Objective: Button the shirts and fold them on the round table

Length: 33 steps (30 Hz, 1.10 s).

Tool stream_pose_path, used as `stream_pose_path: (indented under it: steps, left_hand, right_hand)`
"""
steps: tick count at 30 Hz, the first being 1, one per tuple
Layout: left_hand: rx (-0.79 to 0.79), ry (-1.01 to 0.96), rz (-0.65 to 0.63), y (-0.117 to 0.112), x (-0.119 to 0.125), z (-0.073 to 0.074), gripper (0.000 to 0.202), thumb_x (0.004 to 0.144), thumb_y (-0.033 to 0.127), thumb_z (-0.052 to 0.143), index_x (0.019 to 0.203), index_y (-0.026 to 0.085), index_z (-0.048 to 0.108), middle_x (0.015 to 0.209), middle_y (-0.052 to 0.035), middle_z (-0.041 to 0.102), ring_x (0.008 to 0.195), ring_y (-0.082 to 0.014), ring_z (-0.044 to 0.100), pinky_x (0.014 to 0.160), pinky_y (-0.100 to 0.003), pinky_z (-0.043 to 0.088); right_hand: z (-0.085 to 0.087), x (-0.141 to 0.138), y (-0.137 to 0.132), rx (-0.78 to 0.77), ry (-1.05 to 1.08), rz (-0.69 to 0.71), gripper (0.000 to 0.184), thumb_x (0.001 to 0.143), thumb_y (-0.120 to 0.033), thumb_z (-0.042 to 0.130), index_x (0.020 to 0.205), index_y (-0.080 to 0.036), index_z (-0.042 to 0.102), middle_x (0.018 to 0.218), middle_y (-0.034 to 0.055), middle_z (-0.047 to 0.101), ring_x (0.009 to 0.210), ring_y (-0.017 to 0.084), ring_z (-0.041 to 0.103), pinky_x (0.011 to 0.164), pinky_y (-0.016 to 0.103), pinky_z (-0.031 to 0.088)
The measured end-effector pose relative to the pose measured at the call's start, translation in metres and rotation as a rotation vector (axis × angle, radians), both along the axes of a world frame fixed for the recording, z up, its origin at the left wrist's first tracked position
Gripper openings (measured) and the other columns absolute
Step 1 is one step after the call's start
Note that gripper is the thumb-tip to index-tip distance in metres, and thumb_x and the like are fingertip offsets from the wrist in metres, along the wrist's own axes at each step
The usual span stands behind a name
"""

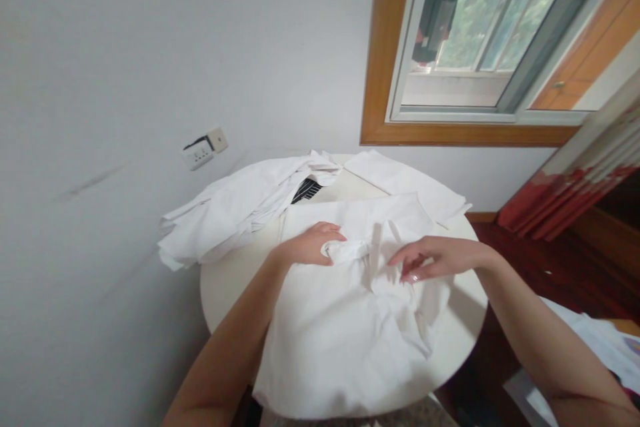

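Note:
A white cloth garment lies spread and rumpled over the front of the round table, its near edge hanging towards me. I cannot make out its exact kind. My left hand rests on its middle, with thumb and fingers closed around a gathered fold. To the right, my right hand is over a raised, creased part of the same cloth. Its fingers are bent but apart, with the fingertips close to a loose white strip. No cloth shows clearly gripped in that hand.
Piled white cloths lie on the round table's left side, overhanging its edge. A folded white cloth lies at the back right, and a black striped piece behind. Wall and window frame stand beyond; more white cloth is at lower right.

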<state>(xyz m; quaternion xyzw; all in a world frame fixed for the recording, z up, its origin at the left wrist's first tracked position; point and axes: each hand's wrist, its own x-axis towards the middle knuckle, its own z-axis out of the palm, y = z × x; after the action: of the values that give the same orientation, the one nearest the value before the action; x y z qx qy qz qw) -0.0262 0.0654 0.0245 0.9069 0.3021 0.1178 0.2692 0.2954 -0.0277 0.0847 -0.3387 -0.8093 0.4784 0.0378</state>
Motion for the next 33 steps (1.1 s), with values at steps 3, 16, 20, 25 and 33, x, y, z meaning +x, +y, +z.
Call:
stream_pose_path:
  steps: [3,16,20,25,33]
  left_hand:
    - [0.065,0.059,0.011,0.004,0.001,-0.013,0.062,0.064,0.022,0.074,0.123,0.028,0.060,0.137,-0.0084,0.051,0.130,-0.0286,0.042,0.108,-0.042,0.033]
    - [0.218,-0.053,0.313,0.014,0.002,-0.019,0.032,0.093,0.043,0.040,0.096,0.021,0.063,0.089,-0.0030,0.069,0.084,-0.0184,0.064,0.075,-0.025,0.044]
    - [0.357,0.057,0.486,0.015,0.008,-0.024,0.035,0.095,0.047,0.033,0.097,0.022,0.058,0.074,-0.0025,0.065,0.073,-0.0197,0.063,0.063,-0.025,0.038]
    - [0.422,0.139,0.574,0.013,0.015,-0.025,0.036,0.095,0.049,0.031,0.096,0.023,0.057,0.065,-0.0013,0.061,0.066,-0.0204,0.061,0.058,-0.025,0.032]
    - [0.386,-0.128,0.594,0.022,0.020,-0.025,0.037,0.093,0.047,0.036,0.080,0.020,0.056,0.064,0.0012,0.055,0.062,-0.0139,0.053,0.058,-0.023,0.031]
  right_hand:
    - [-0.020,-0.015,0.027,0.454,-0.004,-0.250,0.040,0.091,-0.041,0.049,0.125,-0.024,0.059,0.123,0.0083,0.063,0.112,0.021,0.059,0.098,0.038,0.044]
    - [-0.003,-0.004,0.032,0.126,-0.305,-0.019,0.046,0.086,-0.050,0.052,0.117,-0.019,0.066,0.098,0.0071,0.071,0.086,0.020,0.065,0.077,0.027,0.047]
    - [0.025,0.004,0.022,-0.248,-0.329,0.088,0.060,0.080,-0.055,0.059,0.128,-0.018,0.057,0.072,0.0029,0.068,0.066,0.016,0.064,0.062,0.024,0.048]
    - [0.020,0.005,0.031,0.081,-0.326,-0.131,0.053,0.084,-0.051,0.055,0.124,-0.016,0.057,0.072,0.0033,0.066,0.064,0.016,0.064,0.063,0.025,0.046]
    - [-0.020,0.000,0.050,0.664,-0.687,-0.350,0.026,0.082,-0.027,0.055,0.103,-0.023,0.070,0.091,0.0067,0.072,0.084,0.022,0.066,0.069,0.027,0.043]
